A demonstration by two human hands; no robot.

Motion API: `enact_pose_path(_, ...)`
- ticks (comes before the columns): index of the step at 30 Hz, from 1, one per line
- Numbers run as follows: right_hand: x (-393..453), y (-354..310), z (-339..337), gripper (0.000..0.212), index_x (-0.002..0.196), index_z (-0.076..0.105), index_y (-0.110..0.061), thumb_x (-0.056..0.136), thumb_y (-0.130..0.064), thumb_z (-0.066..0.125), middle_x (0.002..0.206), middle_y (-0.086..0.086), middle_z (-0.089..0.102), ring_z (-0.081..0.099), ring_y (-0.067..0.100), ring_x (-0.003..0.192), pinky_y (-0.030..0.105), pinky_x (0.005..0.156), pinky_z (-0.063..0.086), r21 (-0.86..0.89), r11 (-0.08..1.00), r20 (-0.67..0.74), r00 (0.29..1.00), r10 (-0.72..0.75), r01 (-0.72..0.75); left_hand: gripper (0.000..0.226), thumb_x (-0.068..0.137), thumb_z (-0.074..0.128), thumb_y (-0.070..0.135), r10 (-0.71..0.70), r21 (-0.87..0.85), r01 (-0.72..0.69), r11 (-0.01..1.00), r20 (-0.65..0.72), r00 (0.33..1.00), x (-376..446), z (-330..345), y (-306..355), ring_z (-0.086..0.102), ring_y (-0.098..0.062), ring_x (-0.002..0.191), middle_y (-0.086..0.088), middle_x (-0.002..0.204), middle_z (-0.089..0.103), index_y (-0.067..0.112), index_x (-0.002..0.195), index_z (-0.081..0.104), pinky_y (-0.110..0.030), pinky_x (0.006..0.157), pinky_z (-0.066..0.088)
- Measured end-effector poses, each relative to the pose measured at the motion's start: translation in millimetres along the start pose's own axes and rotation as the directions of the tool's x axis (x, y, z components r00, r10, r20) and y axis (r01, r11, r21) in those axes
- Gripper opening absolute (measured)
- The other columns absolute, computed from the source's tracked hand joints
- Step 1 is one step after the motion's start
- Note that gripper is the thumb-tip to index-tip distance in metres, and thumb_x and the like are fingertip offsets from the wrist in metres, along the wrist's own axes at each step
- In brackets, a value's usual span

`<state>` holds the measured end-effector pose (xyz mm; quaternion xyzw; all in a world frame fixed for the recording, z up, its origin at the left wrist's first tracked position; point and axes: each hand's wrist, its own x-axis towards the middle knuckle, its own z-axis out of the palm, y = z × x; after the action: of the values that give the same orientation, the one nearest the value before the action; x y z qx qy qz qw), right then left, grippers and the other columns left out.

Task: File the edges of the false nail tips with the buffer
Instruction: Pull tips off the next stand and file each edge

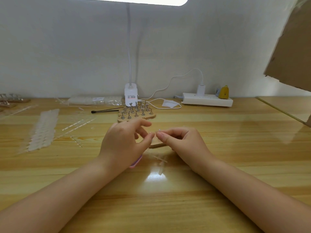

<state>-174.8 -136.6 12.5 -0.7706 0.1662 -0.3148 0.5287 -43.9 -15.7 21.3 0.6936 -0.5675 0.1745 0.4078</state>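
Observation:
My left hand [124, 142] and my right hand [181, 140] meet fingertip to fingertip above the middle of the wooden table [218, 165]. My right hand pinches a small metal nail stand [159, 130] between thumb and index finger. The thumb and a finger of my left hand pinch at a tiny clear false nail tip [151, 132] beside it; the tip is barely visible. A small wooden board [157, 145] lies just under the fingers. The pink buffer [136, 163] lies on the table, mostly hidden under my left wrist.
A wooden base with several metal nail stands [136, 112] sits behind the hands, in front of a white lamp clamp [131, 95]. Strips of clear nail tips [42, 130] lie left, another clear strip [157, 157] near my wrists. A brush [104, 111], power strip [207, 100] and cardboard [292, 47] are around.

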Motion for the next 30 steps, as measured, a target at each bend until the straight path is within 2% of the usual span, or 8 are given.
enact_pose_path(4,1.4,0.9,-1.2,0.008,0.078,0.078,-0.021,0.081,-0.028,0.075,0.067,-0.006,0.071,0.057,-0.002,0.06,0.014,0.058,0.043,-0.028,0.999,-0.095,0.995,0.028,-0.031,0.026,0.088,0.055,0.029,-0.19,0.035,0.186,0.982,0.163,0.968,-2.8,5.4,-6.0,0.053,0.002,0.062,0.012,0.07,0.063,0.027,0.113,0.056,-0.031,0.074,0.038)
enact_pose_path(7,1.5,1.9,-0.3,0.014,0.073,0.075,-0.019,0.083,-0.028,0.073,0.065,-0.001,0.069,0.06,0.009,0.062,0.032,0.066,0.05,-0.109,0.993,-0.128,0.992,0.022,-0.037,0.028,0.089,0.052,0.024,-0.218,0.049,0.213,0.976,0.193,0.957,-2.6,7.6,-7.4,0.05,0.008,0.059,0.013,0.076,0.065,0.029,0.117,0.054,-0.031,0.075,0.037)
enact_pose_path(9,1.8,2.9,0.0,0.015,0.07,0.074,-0.02,0.083,-0.027,0.072,0.066,0.001,0.069,0.063,0.017,0.065,0.034,0.068,0.051,-0.178,0.984,-0.136,0.991,0.008,-0.032,0.03,0.089,0.051,0.027,-0.223,0.083,0.211,0.974,0.19,0.956,-2.5,7.8,-7.7,0.052,0.005,0.067,0.017,0.081,0.065,0.03,0.119,0.054,-0.033,0.084,0.039)
enact_pose_path(12,2.2,3.9,0.7,0.013,0.07,0.074,-0.021,0.082,-0.026,0.072,0.063,-0.004,0.068,0.06,0.009,0.061,0.03,0.066,0.049,-0.202,0.979,-0.128,0.992,0.006,-0.031,0.026,0.087,0.049,0.039,-0.194,0.149,0.17,0.974,0.165,0.967,-3.1,6.2,-7.4,0.054,-0.005,0.076,0.019,0.077,0.061,0.032,0.11,0.057,-0.033,0.085,0.037)
enact_pose_path(16,2.1,3.5,-1.1,0.008,0.074,0.075,-0.025,0.082,-0.027,0.075,0.067,-0.006,0.07,0.062,0.006,0.066,0.028,0.068,0.051,-0.167,0.986,-0.11,0.994,0.013,-0.031,0.04,0.072,0.028,0.059,-0.062,0.324,-0.027,0.946,0.261,0.963,-4.8,3.8,-2.2,0.052,-0.006,0.073,0.016,0.071,0.056,0.033,0.086,0.055,-0.031,0.074,0.033)
enact_pose_path(19,1.8,1.5,-1.9,0.008,0.075,0.076,-0.025,0.08,-0.031,0.076,0.066,-0.006,0.07,0.06,0.001,0.061,0.018,0.06,0.047,-0.12,0.992,-0.105,0.994,0.016,-0.029,0.039,0.074,0.033,0.064,-0.03,0.377,-0.093,0.922,0.308,0.951,-5.2,5.9,-1.5,0.05,-0.007,0.074,0.015,0.071,0.055,0.031,0.078,0.054,-0.031,0.076,0.032)
enact_pose_path(26,1.4,1.0,-2.3,0.013,0.077,0.074,-0.018,0.085,-0.028,0.072,0.066,0.002,0.069,0.063,0.006,0.062,0.016,0.057,0.047,-0.1,0.995,-0.093,0.996,0.003,-0.013,0.027,0.088,0.048,0.05,-0.011,0.224,-0.031,0.974,0.181,0.983,-4.1,5.7,-0.4,0.05,-0.008,0.066,0.017,0.063,0.056,0.031,0.082,0.066,-0.032,0.074,0.038)
enact_pose_path(30,3.1,1.5,-1.2,0.009,0.081,0.073,-0.016,0.088,-0.021,0.069,0.067,0.0,0.069,0.065,0.008,0.064,0.018,0.055,0.048,-0.054,0.998,-0.095,0.995,0.039,-0.045,0.048,0.078,0.026,0.07,-0.192,0.576,-0.008,0.817,0.286,0.939,7.2,-6.7,1.2,0.051,-0.011,0.072,0.014,0.072,0.055,0.029,0.081,0.052,-0.031,0.068,0.033)
